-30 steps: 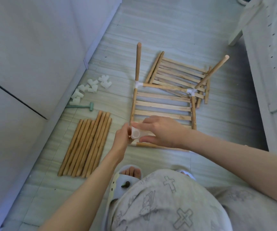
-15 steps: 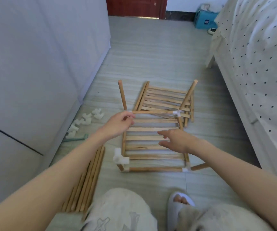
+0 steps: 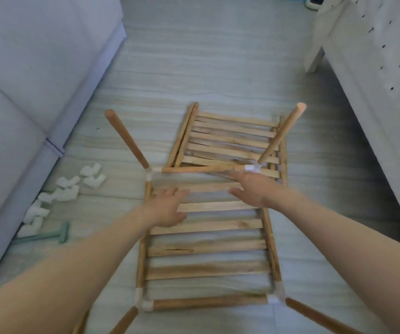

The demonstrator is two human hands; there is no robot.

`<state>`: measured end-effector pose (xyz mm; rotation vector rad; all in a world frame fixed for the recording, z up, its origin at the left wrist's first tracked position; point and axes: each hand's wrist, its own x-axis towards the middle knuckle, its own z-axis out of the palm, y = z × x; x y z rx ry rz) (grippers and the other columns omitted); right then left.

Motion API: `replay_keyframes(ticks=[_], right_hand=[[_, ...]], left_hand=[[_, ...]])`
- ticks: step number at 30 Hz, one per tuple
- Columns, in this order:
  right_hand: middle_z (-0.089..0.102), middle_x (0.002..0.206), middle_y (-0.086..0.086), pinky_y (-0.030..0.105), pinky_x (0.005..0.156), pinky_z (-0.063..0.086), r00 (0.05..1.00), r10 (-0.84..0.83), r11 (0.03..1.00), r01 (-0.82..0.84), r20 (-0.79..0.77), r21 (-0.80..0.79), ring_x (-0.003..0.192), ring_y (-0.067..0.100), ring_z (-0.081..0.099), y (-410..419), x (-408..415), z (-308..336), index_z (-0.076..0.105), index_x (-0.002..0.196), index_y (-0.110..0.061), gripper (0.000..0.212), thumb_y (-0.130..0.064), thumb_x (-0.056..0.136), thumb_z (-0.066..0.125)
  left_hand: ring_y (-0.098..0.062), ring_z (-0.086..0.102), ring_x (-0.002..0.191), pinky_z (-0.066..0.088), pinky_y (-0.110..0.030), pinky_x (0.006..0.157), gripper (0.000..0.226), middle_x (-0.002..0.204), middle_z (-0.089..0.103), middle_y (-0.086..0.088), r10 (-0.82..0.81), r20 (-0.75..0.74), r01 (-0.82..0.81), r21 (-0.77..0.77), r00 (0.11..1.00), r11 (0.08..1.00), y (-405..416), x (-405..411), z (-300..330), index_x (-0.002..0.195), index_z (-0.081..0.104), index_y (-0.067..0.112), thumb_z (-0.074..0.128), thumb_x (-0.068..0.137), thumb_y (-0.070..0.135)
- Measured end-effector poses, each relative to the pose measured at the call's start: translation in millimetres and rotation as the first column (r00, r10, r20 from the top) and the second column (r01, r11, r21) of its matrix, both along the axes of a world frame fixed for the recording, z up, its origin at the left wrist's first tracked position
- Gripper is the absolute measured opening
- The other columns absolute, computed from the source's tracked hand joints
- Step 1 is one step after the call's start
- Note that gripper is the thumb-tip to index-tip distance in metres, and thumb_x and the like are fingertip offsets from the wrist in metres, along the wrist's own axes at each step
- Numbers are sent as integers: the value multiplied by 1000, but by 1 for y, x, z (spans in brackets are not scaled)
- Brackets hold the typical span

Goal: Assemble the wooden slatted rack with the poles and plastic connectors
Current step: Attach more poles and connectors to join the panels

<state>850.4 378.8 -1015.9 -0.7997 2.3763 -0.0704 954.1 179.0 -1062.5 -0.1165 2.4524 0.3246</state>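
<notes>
My left hand (image 3: 167,208) and right hand (image 3: 252,189) reach out with fingers spread and relaxed over the light wooden slatted rack frame (image 3: 206,227), gripping nothing; whether they touch the slats I cannot tell. The frame lies flat mid-floor, white plastic corner connectors (image 3: 253,168) holding round wooden poles (image 3: 125,138) angled upward; loose white connectors (image 3: 67,189) sit by the floor's left edge.

Your rack, partway built on the floor

You've got the slatted rack (image 3: 208,247) lying flat mid-frame, white connectors (image 3: 146,305) at its corners, poles (image 3: 126,139) sticking up. A spare slatted panel (image 3: 230,138) sits behind it; loose connectors (image 3: 67,189) are scattered at left.
</notes>
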Motion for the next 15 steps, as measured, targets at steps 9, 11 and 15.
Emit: replay_keyframes(ticks=[9,11,15], right_hand=[[47,133,19,39,98,38,988,29,1000,-30,-149,-1,122,34,43,-59,-97,-93,46,132,-8,44,-34,101,32],[50,130,20,38,97,40,989,41,999,-37,-139,34,120,34,46,-68,-107,-111,52,126,-7,42,-33,101,31],[58,120,18,31,81,40,989,8,999,-3,-148,32,110,32,53,-83,-122,-129,60,112,-6,35,-31,96,42]], left_hand=[[-26,-20,143,-8,-56,112,79,156,-22,-2,-15,-316,-28,-130,949,991,-22,-54,-80,148,-14,32,41,94,50],[-25,-12,144,-7,-56,112,70,157,-9,-4,28,-336,-80,-141,942,987,-28,-67,-88,149,-12,28,34,98,43],[-29,12,137,-6,-56,112,55,141,19,-12,44,-407,-117,-155,912,981,-34,-73,-101,150,7,23,29,99,24]])
